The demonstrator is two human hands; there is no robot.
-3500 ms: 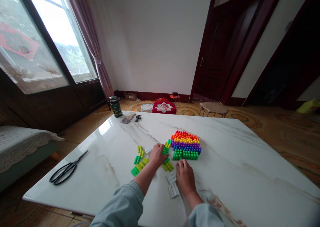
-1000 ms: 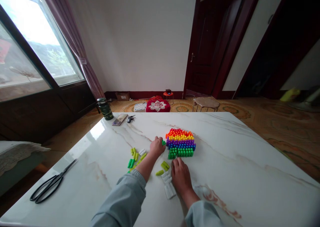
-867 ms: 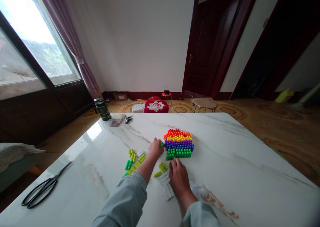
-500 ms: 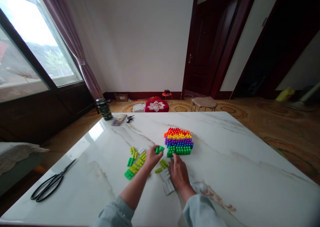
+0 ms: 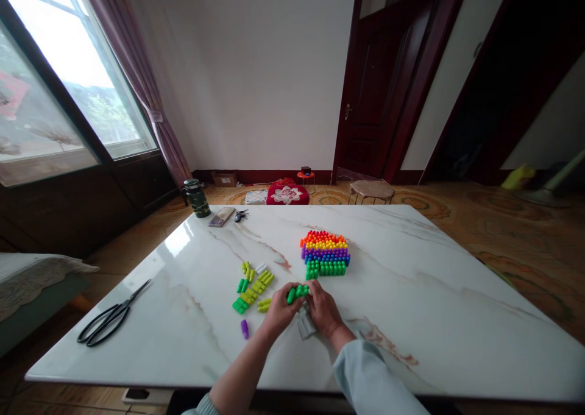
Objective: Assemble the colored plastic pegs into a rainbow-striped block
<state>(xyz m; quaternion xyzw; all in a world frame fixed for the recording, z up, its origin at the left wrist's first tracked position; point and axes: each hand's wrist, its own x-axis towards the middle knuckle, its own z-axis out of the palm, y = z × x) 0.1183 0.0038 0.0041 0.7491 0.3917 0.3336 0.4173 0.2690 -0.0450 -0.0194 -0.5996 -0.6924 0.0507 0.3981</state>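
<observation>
My left hand (image 5: 280,312) and my right hand (image 5: 324,311) are close together over the table, with fingers closed around a short cluster of green peg-like plastic pieces (image 5: 298,292). Just beyond them stands a block of matching pieces (image 5: 325,257), banded red, orange, yellow, purple, blue and green from back to front. Under my hands lie grey pieces (image 5: 306,326), partly hidden. Left of my left hand are loose yellow-green pieces (image 5: 262,282), a few green pieces (image 5: 240,306), white pieces (image 5: 261,268) and one purple piece (image 5: 245,329).
Black-handled scissors (image 5: 114,317) lie on the left of the marble-patterned table (image 5: 411,293). A camouflage flask (image 5: 197,199), a phone (image 5: 222,217) and keys (image 5: 240,215) are at its far left corner. Beyond the table stand a stool (image 5: 372,189) and a red cushioned seat (image 5: 287,194).
My right hand has left the front of the coloured block and joined my left hand at the green pieces. Both hands are now nearer to me. The purple piece has come into view.
</observation>
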